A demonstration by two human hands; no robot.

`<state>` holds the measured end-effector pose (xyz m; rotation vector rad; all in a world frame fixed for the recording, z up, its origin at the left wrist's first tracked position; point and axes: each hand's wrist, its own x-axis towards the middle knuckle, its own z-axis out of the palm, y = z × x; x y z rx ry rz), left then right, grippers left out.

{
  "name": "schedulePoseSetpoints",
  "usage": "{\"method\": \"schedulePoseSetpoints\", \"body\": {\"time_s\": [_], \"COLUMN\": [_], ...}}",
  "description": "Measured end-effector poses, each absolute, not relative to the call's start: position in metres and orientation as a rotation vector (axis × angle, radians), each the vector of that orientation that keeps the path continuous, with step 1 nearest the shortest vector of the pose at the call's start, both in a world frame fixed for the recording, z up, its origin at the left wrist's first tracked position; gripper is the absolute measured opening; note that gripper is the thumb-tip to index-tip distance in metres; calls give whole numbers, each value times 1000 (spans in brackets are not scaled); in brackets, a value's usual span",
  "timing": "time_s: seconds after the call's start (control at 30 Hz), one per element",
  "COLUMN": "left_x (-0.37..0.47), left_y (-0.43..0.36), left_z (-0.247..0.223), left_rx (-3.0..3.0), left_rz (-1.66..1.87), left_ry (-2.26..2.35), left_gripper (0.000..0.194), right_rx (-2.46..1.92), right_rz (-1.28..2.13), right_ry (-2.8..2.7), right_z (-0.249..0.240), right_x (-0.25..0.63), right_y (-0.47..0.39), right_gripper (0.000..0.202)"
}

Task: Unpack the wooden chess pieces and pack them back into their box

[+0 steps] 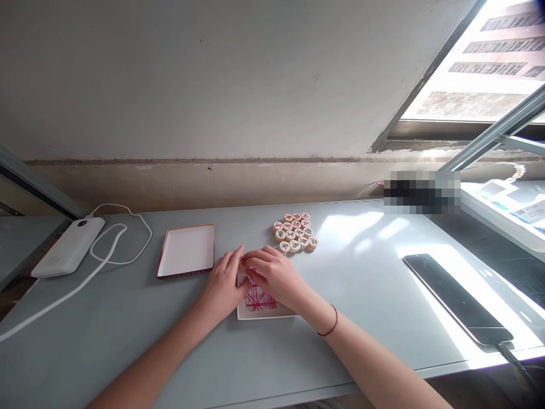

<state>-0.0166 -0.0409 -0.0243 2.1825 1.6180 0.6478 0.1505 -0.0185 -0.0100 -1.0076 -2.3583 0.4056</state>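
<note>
An open box (266,317) with white edges lies in front of me. Inside it is a sheet printed with red lines (258,298), partly covered by my hands. My right hand (270,272) reaches over the box, its bent fingers closed around a Chinese chess piece (243,261) at the far left corner. Against the left edge rests my left hand (223,281), its fingers stretched out beside that piece and its thumb apart, over the sheet. Just beyond the box, round Chinese chess pieces (296,232) with red and black characters stand in short stacks.
A box lid (187,250), white inside, lies face up on the grey table (170,341). On the left is a white power bank (70,247) with a looping white cable (114,244). A phone (455,295) with a cable lies at right, near a blurred dark patch.
</note>
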Motion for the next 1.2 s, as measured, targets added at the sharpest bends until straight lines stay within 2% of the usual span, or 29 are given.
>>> {"method": "schedulePoseSetpoints", "body": {"time_s": [0.2, 0.37, 0.47, 0.57, 0.8, 1.2], "left_x": [-9, -3, -4, -6, -9, -16], "left_y": [-34, -32, -34, -36, -40, -45], "left_z": [-17, -13, -15, -18, -14, -16], "left_rx": [2209, 2234, 2257, 2299, 2430, 2417], "left_rz": [654, 569, 590, 618, 854, 876], "left_ry": [1633, 1734, 1742, 1762, 1713, 1447], "left_gripper": [44, 26, 27, 27, 30, 35], "right_rx": [-1032, -1535, -1879, -2047, -2169, -2095], "right_rz": [464, 395, 294, 297, 400, 259], "right_ry": [-2169, -1946, -2035, -2192, -2383, -2347], "right_z": [2, 15, 23, 28, 33, 53], "right_x": [162, 188, 199, 200, 189, 187], "right_y": [-11, 27, 60, 88, 116, 106], "right_gripper": [16, 21, 30, 32, 13, 31]}}
